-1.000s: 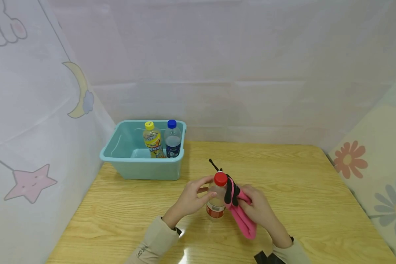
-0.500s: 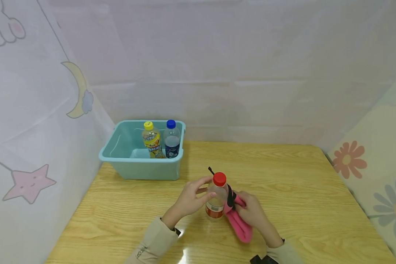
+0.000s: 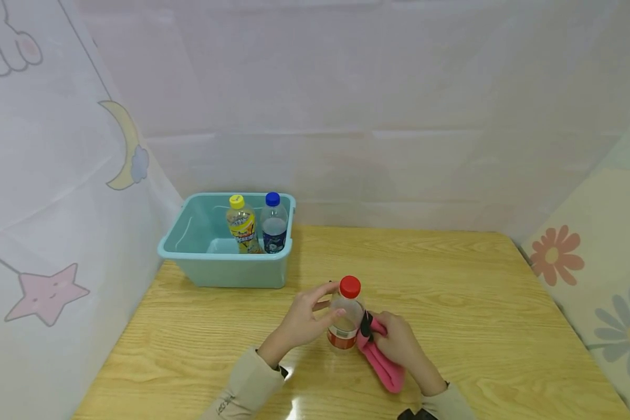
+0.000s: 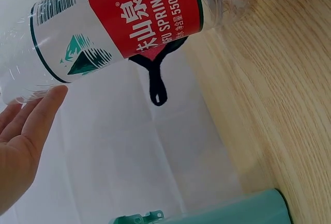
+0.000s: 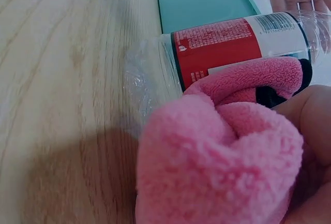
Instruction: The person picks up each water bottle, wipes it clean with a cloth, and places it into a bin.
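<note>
A clear plastic water bottle (image 3: pixel 342 337) with a red cap and a red-and-white label stands upright on the wooden table. My left hand (image 3: pixel 305 316) holds its upper part from the left, thumb in front and fingers behind. On the bottle's other side, my right hand (image 3: pixel 401 343) grips a folded pink towel (image 3: pixel 387 372) with black trim. The towel lies against the bottle's side, overlapping the label in the right wrist view. A black hanging loop (image 4: pixel 156 84) of the towel pokes out beyond the bottle in the left wrist view.
A light teal plastic basin (image 3: pixel 231 273) stands at the table's back left. Inside it are a yellow-capped bottle (image 3: pixel 243 227) and a blue-capped bottle (image 3: pixel 275 227), both upright. Printed cloth sheets hang behind and along both sides of the table (image 3: pixel 478 303).
My right hand has shifted slightly left and down with the towel, whose black loop has sunk behind the bottle. My left hand and the bottle have stayed nearly still.
</note>
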`<action>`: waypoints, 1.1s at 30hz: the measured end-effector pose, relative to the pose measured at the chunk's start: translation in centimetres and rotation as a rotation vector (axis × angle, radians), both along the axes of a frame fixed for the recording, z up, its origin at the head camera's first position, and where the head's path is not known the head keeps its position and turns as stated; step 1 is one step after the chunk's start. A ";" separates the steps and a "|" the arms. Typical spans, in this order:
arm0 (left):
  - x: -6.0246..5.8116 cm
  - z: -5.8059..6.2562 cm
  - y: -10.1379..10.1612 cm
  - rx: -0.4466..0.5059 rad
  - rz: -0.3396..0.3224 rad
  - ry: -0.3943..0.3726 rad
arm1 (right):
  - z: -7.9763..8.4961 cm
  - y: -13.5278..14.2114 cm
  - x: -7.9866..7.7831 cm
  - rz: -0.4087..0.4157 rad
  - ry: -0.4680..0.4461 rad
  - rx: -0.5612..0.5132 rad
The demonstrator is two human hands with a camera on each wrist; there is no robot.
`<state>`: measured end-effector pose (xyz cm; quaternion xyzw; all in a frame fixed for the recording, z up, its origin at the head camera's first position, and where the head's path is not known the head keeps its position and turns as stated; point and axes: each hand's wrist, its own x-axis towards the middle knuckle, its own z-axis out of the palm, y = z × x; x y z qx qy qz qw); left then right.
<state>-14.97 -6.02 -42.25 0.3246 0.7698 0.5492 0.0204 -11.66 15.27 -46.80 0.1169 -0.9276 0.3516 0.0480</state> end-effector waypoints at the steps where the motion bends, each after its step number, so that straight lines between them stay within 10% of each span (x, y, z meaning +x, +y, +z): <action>1: 0.1 0.0 0.1 0.001 0.001 -0.003 | 0.0 0.0 0.0 -0.002 -0.003 0.010; 14: 0.5 0.3 0.7 -0.017 0.072 0.127 | -1.1 0.5 0.0 0.038 0.005 0.193; 33: 0.3 0.3 0.5 -0.051 0.122 0.117 | 0.7 3.4 1.2 -0.125 -0.028 -0.455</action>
